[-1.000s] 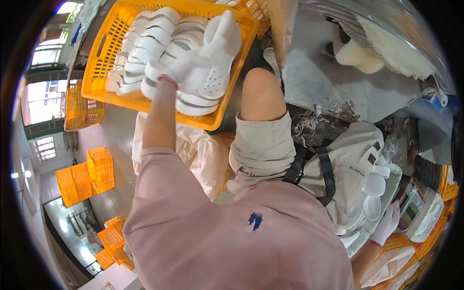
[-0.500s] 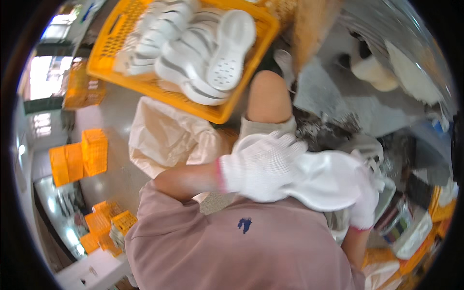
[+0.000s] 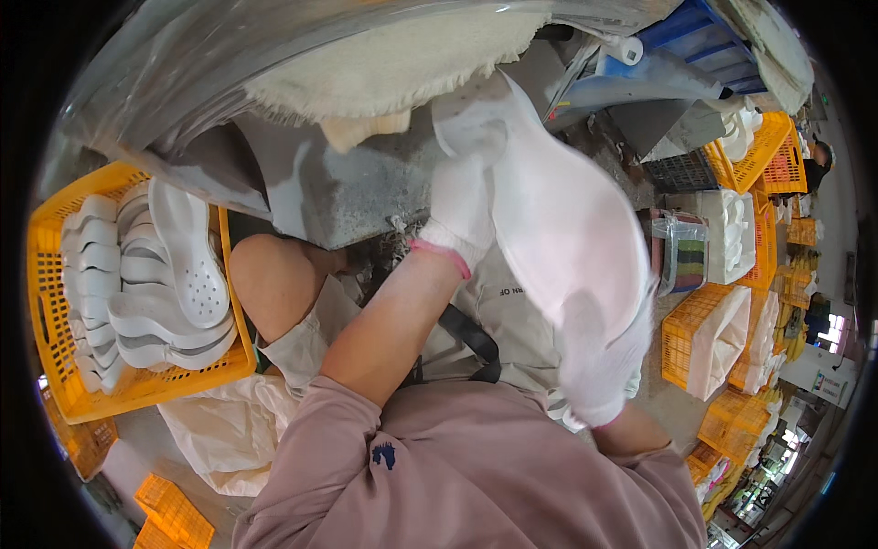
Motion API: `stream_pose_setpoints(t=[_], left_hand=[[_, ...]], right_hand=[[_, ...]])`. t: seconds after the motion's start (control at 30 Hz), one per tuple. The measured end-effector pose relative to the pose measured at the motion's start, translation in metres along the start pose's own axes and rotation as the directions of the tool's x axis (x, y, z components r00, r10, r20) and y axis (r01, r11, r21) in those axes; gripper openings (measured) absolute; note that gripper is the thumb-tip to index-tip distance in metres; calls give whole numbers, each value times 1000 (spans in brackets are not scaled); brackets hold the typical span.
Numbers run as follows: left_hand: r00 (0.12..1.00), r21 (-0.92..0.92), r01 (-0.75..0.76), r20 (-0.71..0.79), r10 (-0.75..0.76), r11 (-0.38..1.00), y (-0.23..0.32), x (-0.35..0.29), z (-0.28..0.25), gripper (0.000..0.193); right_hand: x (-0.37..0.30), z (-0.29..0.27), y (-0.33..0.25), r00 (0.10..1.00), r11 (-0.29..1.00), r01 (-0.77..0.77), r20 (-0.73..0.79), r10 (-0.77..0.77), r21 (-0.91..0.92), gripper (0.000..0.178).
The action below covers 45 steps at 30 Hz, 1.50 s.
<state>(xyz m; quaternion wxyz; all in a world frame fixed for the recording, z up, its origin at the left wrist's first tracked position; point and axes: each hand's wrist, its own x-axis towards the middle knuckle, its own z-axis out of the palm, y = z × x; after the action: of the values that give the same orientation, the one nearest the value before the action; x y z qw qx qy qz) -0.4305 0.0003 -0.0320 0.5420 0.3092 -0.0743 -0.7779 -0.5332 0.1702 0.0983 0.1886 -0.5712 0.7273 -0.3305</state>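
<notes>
A large white shoe sole [image 3: 572,215] stretches between my two hands, slightly blurred and close to the camera. My left hand [image 3: 465,188], in a white knit glove with a pink cuff, is closed on its far end, beneath the hanging cloth. At its near end, my right hand [image 3: 599,352], gloved the same way, is wrapped round the sole's right edge; some of its fingers are hidden. Several more white soles [image 3: 187,252] lie stacked in a yellow plastic crate [image 3: 142,395] at my left, the top one with small holes.
Ahead stands a grey metal machine [image 3: 352,197] under clear plastic sheeting, with a frayed cream cloth [image 3: 393,59] hanging over it. A pale sack [image 3: 224,430] sits below the crate. At right are a blue crate [image 3: 700,41], a clear box [image 3: 681,252] and several yellow baskets [image 3: 686,334].
The view has swung right, so the crate of soles now appears at left and the machine ahead. My hands have carried the sole from my lap up toward the machine.
</notes>
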Motion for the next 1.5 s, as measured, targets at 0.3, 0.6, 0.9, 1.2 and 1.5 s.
stream_pose_setpoints(t=[0.3,0.6,0.9,1.2,1.5], left_hand=[[876,814,-475,401,270,334,38,111,-61,46],[983,981,66,-33,181,-181,128,17,-97,74],[992,963,8,26,-124,269,130,-26,-67,69],[991,412,-44,-98,92,910,20,-11,-15,57],[845,937,-246,333,419,-248,21,45,10,31]], right_hand=[[136,57,6,975,966,220,4,-223,134,36],[190,103,20,930,929,360,41,-365,88,6],[220,132,25,791,703,594,125,-599,-391,15],[150,47,-1,876,975,-92,481,-18,204,41],[118,50,3,999,995,-29,-26,31,93,83]])
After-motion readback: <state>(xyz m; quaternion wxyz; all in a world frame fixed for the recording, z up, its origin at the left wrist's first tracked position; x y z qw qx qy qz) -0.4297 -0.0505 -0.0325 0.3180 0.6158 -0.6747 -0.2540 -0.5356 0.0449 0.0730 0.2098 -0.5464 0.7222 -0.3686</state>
